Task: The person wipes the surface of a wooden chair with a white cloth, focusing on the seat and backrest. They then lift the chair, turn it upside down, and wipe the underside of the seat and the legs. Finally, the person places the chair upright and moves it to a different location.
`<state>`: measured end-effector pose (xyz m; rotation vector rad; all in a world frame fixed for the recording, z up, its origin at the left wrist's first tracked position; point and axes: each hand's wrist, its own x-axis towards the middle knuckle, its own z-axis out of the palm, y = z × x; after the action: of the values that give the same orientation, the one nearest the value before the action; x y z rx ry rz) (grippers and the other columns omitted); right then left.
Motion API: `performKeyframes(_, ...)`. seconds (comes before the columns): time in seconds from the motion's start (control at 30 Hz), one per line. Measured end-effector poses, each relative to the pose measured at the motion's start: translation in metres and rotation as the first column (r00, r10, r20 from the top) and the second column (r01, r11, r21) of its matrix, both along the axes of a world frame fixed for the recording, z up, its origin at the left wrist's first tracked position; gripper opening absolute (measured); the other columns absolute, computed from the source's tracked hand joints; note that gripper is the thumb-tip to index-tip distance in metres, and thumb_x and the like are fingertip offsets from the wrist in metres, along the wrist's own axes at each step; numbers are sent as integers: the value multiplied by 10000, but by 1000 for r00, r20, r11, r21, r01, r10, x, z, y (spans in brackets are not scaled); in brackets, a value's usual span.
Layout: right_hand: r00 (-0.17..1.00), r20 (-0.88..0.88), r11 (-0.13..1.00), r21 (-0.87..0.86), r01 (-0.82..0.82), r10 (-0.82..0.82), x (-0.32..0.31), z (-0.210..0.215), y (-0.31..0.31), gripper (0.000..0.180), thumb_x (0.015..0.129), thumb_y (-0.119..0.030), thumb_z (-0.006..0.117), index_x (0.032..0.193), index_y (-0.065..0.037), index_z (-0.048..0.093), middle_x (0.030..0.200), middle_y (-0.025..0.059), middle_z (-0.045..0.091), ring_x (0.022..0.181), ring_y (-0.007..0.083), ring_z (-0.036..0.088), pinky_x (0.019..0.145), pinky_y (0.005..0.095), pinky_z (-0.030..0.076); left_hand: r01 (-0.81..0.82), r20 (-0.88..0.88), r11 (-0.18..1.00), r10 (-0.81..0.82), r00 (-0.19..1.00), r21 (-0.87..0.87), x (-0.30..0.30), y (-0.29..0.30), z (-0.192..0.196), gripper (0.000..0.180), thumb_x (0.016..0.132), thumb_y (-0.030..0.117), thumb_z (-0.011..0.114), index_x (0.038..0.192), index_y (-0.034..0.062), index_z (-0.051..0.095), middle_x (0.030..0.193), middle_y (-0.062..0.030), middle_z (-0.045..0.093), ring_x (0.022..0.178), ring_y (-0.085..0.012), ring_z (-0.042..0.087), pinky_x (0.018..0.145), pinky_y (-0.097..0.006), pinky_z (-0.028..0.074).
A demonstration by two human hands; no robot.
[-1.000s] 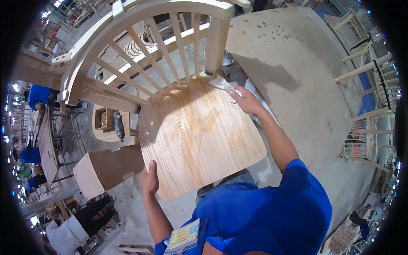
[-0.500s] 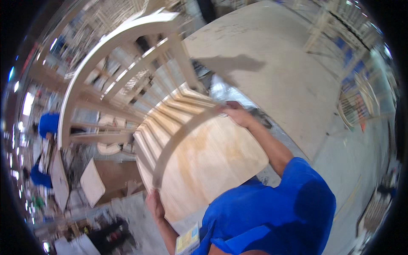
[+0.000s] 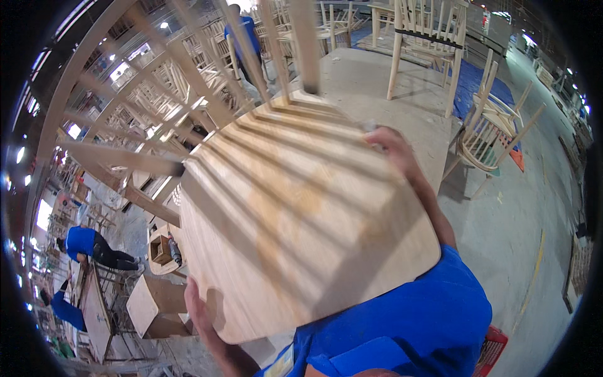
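Note:
A bare wooden chair fills the middle of the head view, held up in front of my blue shirt. Its pale seat is tilted toward me, with stripes of shadow across it. The slatted back rises away to the upper left, partly blurred. My left hand is closed on the seat's left edge, near the front corner. At the opposite edge, farther back, my right hand grips the seat, its fingers curled at the rim. The underside and legs are hidden.
Behind the chair is a broad board surface with a standing chair. Another chair is at the right. A drill, a wooden box and people in blue are at the left; a red crate is low right.
The chair has come up closer, its seat larger in view and its back partly past the upper edge. Both hands stay on the seat edges. The view has swung upward.

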<state>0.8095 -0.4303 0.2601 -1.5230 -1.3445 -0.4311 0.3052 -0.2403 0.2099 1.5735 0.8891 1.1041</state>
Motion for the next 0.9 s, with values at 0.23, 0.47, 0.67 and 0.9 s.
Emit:
performKeyframes(0.23,892,-371,965,-144,220,-259,101,-34,-64,304,816,-252,754,1026,-49,669,962,141,679,880,245,626,806,335,478,308,125,888,-282,951,-341,155,44,40,573,1031,432,525,1387,-17,530,1280,-117,619,1120,-197,631,939,-337,514)
performKeyframes(0.47,901,-255,917,-287,277,-352,226,-51,-97,358,861,-253,744,1149,-54,671,1005,143,710,948,237,664,868,330,494,542,331,660,-429,841,-521,341,89,78,670,943,515,576,1290,-58,598,1124,-191,713,927,-263,726,822,-362,588)
performKeyframes(0.67,653,-747,991,-129,45,-127,297,-17,-57,364,994,-300,613,1247,-40,637,1098,74,698,1018,138,627,908,342,505,599,582,733,-346,736,-323,431,134,127,781,946,663,534,1165,-76,662,1097,-222,719,913,-310,729,840,-423,599)
performKeyframes(0.9,252,-901,935,347,-69,353,315,46,1,349,1027,-289,555,1250,-34,642,1114,62,681,1020,127,617,883,323,511,427,603,902,-301,738,-72,501,182,129,977,910,825,396,1375,-28,500,1314,-226,586,1212,-337,555,1049,-471,438)
